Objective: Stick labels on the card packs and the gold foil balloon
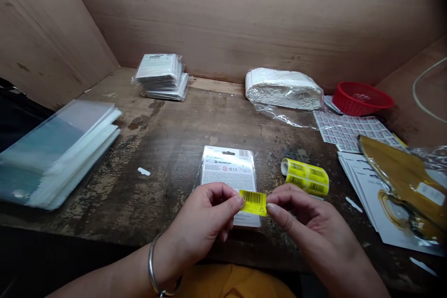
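Note:
A yellow barcode sticker (253,202) is stretched between my two hands, above the near end of a white printed package (228,167) lying on the table. My left hand (204,216), with a metal bangle at the wrist, pinches the sticker's left end between thumb and finger. The thumb and fingertips of my right hand (307,219) are closed on its right edge. Just beyond my right hand lies a roll of yellow barcode stickers (309,177), partly hidden by that hand.
Clear plastic sleeves (66,149) are piled at the left. Wrapped packages (160,74) stand at the back, along with a bagged white bundle (282,88) and a red basket (361,98). Sticker sheets (352,130), white cards (366,195) and an amber plastic-wrapped item (401,172) crowd the right.

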Motion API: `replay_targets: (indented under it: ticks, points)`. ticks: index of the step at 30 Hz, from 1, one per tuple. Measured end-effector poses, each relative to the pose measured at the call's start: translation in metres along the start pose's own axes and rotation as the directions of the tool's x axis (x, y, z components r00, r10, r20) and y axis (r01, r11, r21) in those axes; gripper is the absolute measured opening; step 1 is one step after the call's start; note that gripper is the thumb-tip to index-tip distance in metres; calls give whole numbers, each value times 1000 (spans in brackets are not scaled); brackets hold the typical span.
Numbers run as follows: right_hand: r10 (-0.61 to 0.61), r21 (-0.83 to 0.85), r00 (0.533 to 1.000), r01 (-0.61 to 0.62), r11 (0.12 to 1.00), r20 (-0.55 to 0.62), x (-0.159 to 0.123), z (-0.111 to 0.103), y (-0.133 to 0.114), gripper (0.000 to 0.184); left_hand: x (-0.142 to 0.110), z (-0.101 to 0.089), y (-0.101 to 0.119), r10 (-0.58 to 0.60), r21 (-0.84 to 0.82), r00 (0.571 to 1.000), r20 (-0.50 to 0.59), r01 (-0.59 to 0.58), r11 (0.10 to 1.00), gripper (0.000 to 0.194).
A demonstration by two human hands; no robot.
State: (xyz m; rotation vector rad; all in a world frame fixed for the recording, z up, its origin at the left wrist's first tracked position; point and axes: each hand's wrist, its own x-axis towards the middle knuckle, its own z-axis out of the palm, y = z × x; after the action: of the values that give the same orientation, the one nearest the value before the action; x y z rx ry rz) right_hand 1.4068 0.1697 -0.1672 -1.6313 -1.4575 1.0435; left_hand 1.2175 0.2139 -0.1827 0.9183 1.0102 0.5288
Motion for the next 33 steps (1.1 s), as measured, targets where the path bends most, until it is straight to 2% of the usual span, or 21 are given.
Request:
replay_targets:
  ticks: [6,8,9,10,12,13,14,15,17,19,21,25,30,32,33]
  points:
    - [-7,-17,999,8,1000,53,4,7,-2,20,-6,-4,1,-54,21,998,25,53,998,26]
    - [-51,-38,999,50,998,-15,6,5,0,18,-11,-13,6,-1,178,1000,4,0,984,27]
    - [-77,-46,993,73,996,-89,8,4,2,16,-13,-20,9,88,315,995,-34,-73,946,31]
    - [-95,-54,979,86,995,-180,9,1,5,13,-15,-28,13,225,477,971,-75,-163,863,36]
    - [-90,-73,937,69,995,-339,14,-3,10,12,-17,-47,17,507,756,856,-99,-266,598,40]
    - [-72,-77,924,46,996,-376,16,-5,12,13,-17,-55,17,588,828,806,-62,-287,481,37]
    - [-45,-79,924,16,997,-380,18,-6,13,14,-16,-62,15,621,865,784,-8,-306,397,32]
    - [-16,-76,935,-12,997,-356,20,-6,13,16,-15,-68,12,619,878,784,53,-332,345,30]
    - [35,-47,956,-50,998,-292,23,-5,13,20,-11,-74,1,554,879,816,164,-376,293,31]
    - [87,6,961,-89,996,-264,26,-2,14,22,-7,-74,-10,497,888,837,227,-387,247,38]
    - [167,76,953,-153,985,-253,28,-1,17,24,-4,-71,-20,485,900,836,258,-391,195,42]
    - [322,216,921,-276,937,-220,31,-5,25,32,-4,-66,-31,554,916,787,269,-388,106,43]
    - [295,234,919,-236,943,-262,31,-12,27,34,-9,-58,-32,669,927,678,304,-373,-43,29]
    - [284,202,928,-239,950,-239,29,-13,28,32,-10,-55,-31,660,914,660,358,-391,-105,29]
    - [281,187,932,-242,952,-228,28,-13,29,31,-10,-53,-30,638,910,668,382,-394,-132,31]
